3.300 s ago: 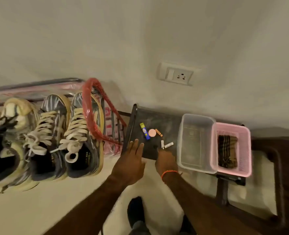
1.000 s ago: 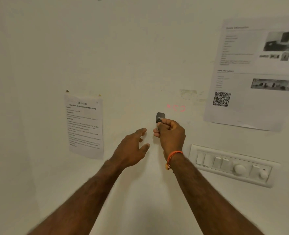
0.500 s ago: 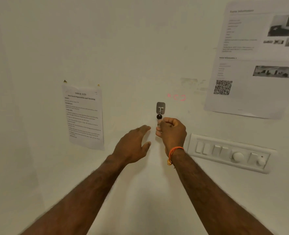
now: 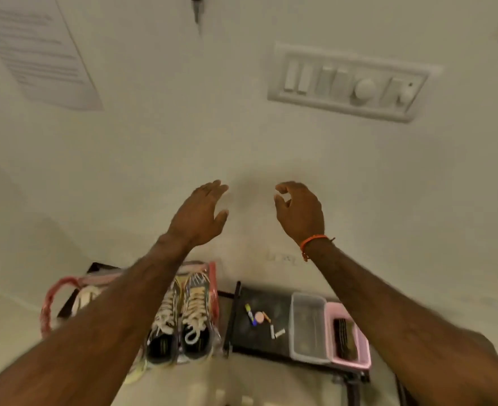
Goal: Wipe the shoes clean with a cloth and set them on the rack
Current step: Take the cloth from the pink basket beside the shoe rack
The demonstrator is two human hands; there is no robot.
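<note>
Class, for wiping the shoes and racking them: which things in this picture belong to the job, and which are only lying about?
Belong to the job:
- pair of laced sneakers
- folded checked cloth in the pink basket
- left hand and right hand, both empty

Lying about:
- clear tub
- small items on the dark tray
- switch panel
- wall notice

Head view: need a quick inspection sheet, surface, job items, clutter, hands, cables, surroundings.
Surface: dark tray low against the wall.
Job's things: pair of laced sneakers side by side on the rack; no cloth in hand.
Clutter: small tubes and a pink disc on the tray; clear bin; pink basket holding something dark.
Hands: left hand and right hand raised before the wall, holding nothing.
Cables: nothing seen.
Surroundings: switch panel, taped paper sheet.
</note>
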